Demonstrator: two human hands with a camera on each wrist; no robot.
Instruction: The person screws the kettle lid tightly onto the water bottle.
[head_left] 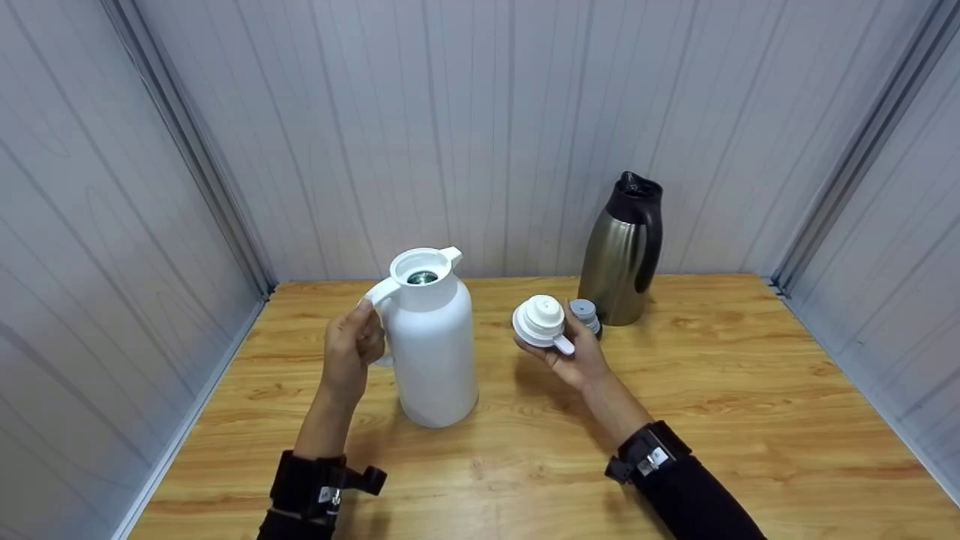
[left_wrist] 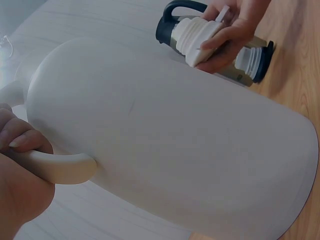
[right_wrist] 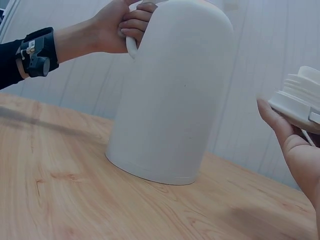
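Wood tabletop (head_left: 750, 420), grey panel walls (head_left: 525, 112). Left hand (head_left: 349, 352) grips jug (head_left: 435, 352) handle mid-table; right hand (head_left: 574, 356) cups lid (head_left: 540, 321); steel flask (head_left: 622, 251) at back edge.

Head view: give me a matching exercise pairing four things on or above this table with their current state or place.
Things:
1. white jug
2. white lid
3. bronze flask
4. grey stopper

States:
A. stands at the back of the table by the wall, touched by neither hand
B. held up off the table in the right hand
C. upright with its mouth open, handle gripped by the left hand
D. sits on the table beside the base of the flask

Pairs: 1-C, 2-B, 3-A, 4-D
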